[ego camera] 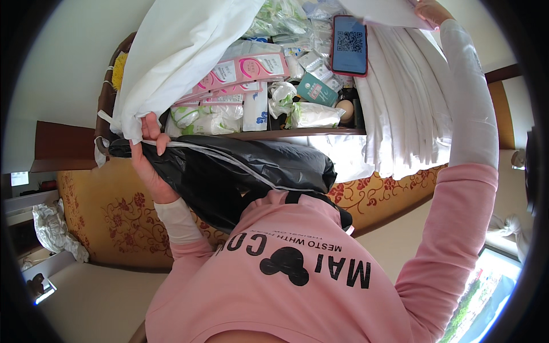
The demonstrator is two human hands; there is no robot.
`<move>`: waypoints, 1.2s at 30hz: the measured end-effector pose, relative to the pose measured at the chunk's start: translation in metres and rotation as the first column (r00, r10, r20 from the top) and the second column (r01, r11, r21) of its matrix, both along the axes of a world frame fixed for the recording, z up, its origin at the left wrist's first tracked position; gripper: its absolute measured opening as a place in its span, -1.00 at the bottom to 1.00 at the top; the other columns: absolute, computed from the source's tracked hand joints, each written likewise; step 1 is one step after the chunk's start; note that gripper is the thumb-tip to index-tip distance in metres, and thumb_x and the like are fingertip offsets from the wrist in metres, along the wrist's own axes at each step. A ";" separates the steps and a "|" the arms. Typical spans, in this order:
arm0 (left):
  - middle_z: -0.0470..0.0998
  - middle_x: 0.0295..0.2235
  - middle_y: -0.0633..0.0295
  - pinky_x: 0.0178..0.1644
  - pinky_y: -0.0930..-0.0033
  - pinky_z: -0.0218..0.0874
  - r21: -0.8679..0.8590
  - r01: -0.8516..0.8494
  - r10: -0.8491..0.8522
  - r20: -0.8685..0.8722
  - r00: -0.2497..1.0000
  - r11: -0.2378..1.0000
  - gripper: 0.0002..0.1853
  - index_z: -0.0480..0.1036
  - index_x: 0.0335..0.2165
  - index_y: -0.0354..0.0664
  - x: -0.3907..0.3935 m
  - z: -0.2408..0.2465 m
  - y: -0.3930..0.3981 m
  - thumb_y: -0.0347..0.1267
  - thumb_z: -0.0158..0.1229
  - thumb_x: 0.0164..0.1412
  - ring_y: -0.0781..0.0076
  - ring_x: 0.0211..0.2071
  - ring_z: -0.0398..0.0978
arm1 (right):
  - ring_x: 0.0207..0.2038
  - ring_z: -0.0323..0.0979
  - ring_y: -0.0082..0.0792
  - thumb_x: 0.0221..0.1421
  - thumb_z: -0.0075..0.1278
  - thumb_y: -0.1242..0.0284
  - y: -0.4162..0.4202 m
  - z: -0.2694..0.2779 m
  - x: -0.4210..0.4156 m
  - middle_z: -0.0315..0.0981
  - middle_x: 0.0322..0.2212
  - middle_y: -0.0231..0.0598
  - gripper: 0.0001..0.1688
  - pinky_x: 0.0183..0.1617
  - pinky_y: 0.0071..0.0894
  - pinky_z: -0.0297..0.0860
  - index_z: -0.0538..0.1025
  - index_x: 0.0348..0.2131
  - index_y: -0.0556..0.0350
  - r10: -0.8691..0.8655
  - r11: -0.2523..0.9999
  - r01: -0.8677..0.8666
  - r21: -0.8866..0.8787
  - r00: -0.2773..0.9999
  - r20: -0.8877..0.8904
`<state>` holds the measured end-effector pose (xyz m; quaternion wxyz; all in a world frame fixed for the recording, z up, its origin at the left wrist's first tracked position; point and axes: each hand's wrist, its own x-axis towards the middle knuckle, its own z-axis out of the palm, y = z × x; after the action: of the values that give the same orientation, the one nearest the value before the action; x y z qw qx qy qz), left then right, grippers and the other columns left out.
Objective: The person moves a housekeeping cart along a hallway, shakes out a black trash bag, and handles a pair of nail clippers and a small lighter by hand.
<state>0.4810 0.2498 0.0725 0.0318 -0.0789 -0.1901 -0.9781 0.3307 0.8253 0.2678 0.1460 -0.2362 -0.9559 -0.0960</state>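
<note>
My left hand point(148, 150) grips the gathered end of a white cloth point(171, 55) at the cart's near left corner. It also touches the rim of a black plastic bag point(257, 158), which hangs along the cart's near side. My right hand point(434, 13) is raised at the upper right, with its fingers on the edge of a second white cloth point(386, 13); the fingertips are partly hidden. Between the hands lies the cart's tray point(300, 133), holding pink sachets point(257, 68), a green packet point(317, 89) and clear plastic packets point(279, 17). A smartphone point(349, 45) lies face up with its screen lit.
Folded white linens point(403, 103) are stacked at the tray's right and hang over its near edge. A yellow fluffy item point(119, 70) sits at the left rail point(105, 98). Below is a patterned carpet point(116, 218). A crumpled silvery plastic bag point(58, 231) lies at far left.
</note>
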 end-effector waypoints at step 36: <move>0.42 -0.13 0.09 -0.61 0.59 0.06 -0.151 0.022 -0.007 0.096 0.995 0.988 -0.64 0.22 0.00 -0.11 0.037 -0.018 0.003 -0.20 -0.30 0.36 0.39 -0.26 0.47 | -0.48 0.50 -0.18 -0.17 0.05 0.47 -0.152 -0.168 0.124 0.50 -0.55 -0.20 -0.92 -0.42 -0.27 0.42 0.56 -0.53 -0.03 0.629 0.701 -0.713 0.018 0.631 0.454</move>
<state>0.5175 0.2532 0.0541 0.0094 -0.0360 -0.2649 -0.9636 0.4548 0.6737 0.0995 -0.0125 0.1798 -0.9678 -0.1758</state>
